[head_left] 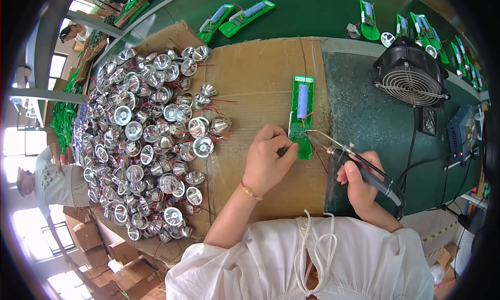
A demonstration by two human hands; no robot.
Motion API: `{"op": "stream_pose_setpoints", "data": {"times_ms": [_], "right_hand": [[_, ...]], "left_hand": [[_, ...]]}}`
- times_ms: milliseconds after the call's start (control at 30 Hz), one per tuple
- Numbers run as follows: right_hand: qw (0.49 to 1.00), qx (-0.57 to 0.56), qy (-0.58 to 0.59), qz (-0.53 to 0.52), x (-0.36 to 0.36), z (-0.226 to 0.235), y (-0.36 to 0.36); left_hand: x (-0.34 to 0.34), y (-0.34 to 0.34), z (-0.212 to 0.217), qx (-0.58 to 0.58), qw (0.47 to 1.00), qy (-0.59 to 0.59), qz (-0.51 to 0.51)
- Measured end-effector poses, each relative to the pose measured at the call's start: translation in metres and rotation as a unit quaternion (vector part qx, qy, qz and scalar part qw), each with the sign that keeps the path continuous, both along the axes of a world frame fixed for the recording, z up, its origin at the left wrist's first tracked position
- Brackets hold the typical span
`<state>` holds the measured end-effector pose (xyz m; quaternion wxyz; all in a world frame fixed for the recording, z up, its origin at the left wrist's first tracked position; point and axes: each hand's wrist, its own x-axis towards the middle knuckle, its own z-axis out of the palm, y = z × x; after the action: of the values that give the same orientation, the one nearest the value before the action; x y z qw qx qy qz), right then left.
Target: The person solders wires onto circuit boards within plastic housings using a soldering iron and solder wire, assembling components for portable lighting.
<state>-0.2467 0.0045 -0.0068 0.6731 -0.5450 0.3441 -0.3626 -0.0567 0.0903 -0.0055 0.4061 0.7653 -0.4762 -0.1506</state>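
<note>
A green plastic flashlight housing [305,150] lies lengthwise on the cardboard in front of me. Inside it sit a blue cylindrical battery cell [302,102], red wires and a small circuit board. My left hand [270,156] is at the housing's lower left side, thumb and fingers pinched together; what they hold is hidden. In my right hand [360,181] is a soldering iron [371,179] with a black handle, gripped like a pen. A thin metal tube runs along the iron, and its tip end reaches the board area beside my left fingertips.
A big heap of silvery reflector cups [151,128] with red wires covers the left of the cardboard [250,81]. A black fan [411,73] and a blue control box [462,136] with cables stand at right. More green housings [369,21] line the far side. Two people are at left.
</note>
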Motion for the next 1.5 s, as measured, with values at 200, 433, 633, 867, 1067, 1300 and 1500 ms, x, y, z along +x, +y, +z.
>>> {"op": "stream_pose_setpoints", "data": {"times_ms": [200,433,633,867,1067,1300,1500], "right_hand": [[0.998,-0.055,0.002,0.014,-0.005,0.000,-0.006],[0.999,-0.034,-0.005,-0.004,-0.016,-0.006,-0.015],[0.999,-0.028,0.012,-0.019,-0.029,-0.015,-0.025],[0.999,0.013,0.033,-0.027,-0.024,-0.017,-0.029],[0.999,0.031,0.032,-0.025,-0.031,-0.021,-0.032],[0.998,0.043,0.033,-0.008,-0.025,-0.017,-0.035],[0.997,0.032,0.048,-0.043,-0.021,-0.019,-0.033]], "left_hand": [[0.000,-0.002,0.005,0.019,0.999,0.030,0.002],[0.001,-0.003,0.011,0.025,1.000,0.011,0.007],[0.017,0.003,0.021,0.156,0.988,-0.012,-0.013],[0.095,-0.138,0.000,0.077,0.982,-0.171,-0.025],[0.157,-0.222,0.037,0.176,0.891,-0.390,0.151],[0.183,-0.175,0.043,0.348,0.877,-0.326,0.059],[0.084,-0.095,0.058,0.380,0.875,-0.295,-0.052]]}}
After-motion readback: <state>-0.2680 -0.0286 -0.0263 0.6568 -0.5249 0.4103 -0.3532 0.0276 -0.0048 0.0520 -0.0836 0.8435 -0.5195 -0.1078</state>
